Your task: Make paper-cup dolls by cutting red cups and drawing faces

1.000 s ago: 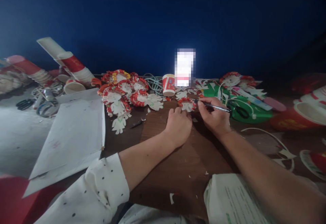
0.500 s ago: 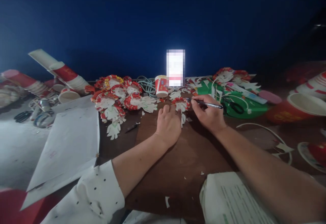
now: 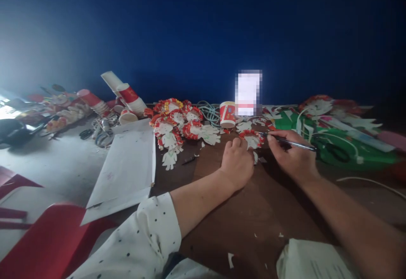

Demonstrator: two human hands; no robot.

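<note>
A pen (image 3: 296,143) is gripped in my right hand (image 3: 290,156), its tip by the right edge of a white paper cutout (image 3: 253,142) with a red fringed border. From the left, my left hand (image 3: 237,164) holds this cutout down against the brown tabletop, fingers curled together at its edge. Part of the cutout is hidden behind that hand. Similar paper figures (image 3: 171,139) with red trim are heaped to the left, some bearing green lines. Just behind the hands stands a red and white paper cup (image 3: 227,115).
A bright blurred-out screen (image 3: 249,93) stands beside the cup. White sheets (image 3: 127,160) lie at the left, near stacked paper cups (image 3: 128,97). Black-handled scissors (image 3: 333,150) rest on green material (image 3: 371,154). A red chair (image 3: 47,245) is at lower left.
My view has swung left, so the whole scene sits further right. Both hands keep their places at the cutout, and the pen stays near its right edge.
</note>
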